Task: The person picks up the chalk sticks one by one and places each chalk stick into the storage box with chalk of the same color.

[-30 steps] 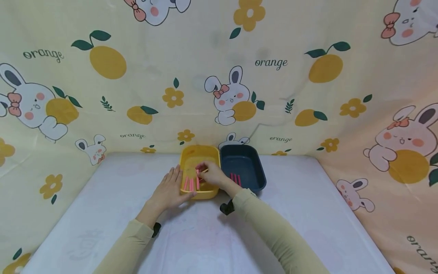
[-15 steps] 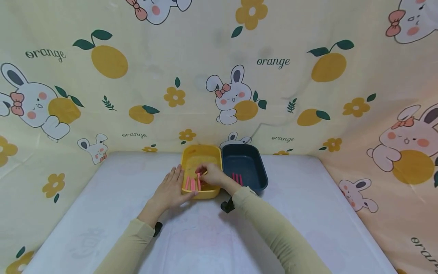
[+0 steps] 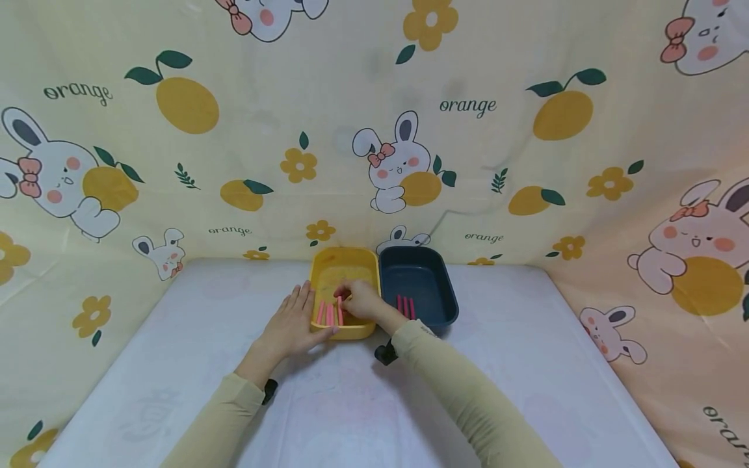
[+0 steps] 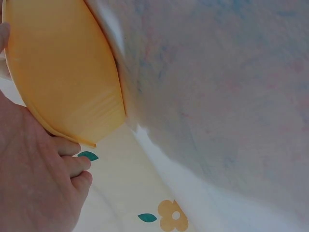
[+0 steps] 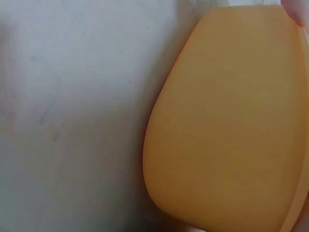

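Observation:
My left hand (image 3: 288,325) rests on the left rim of a yellow plastic box (image 3: 345,332). Its fingers lie fairly straight along that side, and the thumb reaches over the front rim. My right hand (image 3: 361,299) is inside the box, curled fingertips at the top of a pink stick (image 3: 341,314) that stands against the front wall. Several more pink sticks (image 3: 329,315) lean there to its left. In the left wrist view, the fingers (image 4: 75,164) overlap the box's edge. The right wrist view shows mostly the box's outer wall (image 5: 227,121).
A dark blue box (image 3: 418,276) stands directly right of the yellow one, with 3 darker pink sticks (image 3: 405,307) leaning at its front. Both are on a white-covered table (image 3: 351,403), close to a printed cloth backdrop (image 3: 269,130) with rabbits and oranges.
The pink stick at my right fingertips has come down slightly towards the others. A yellowish sliver by those fingers no longer shows. My left hand keeps its place on the box.

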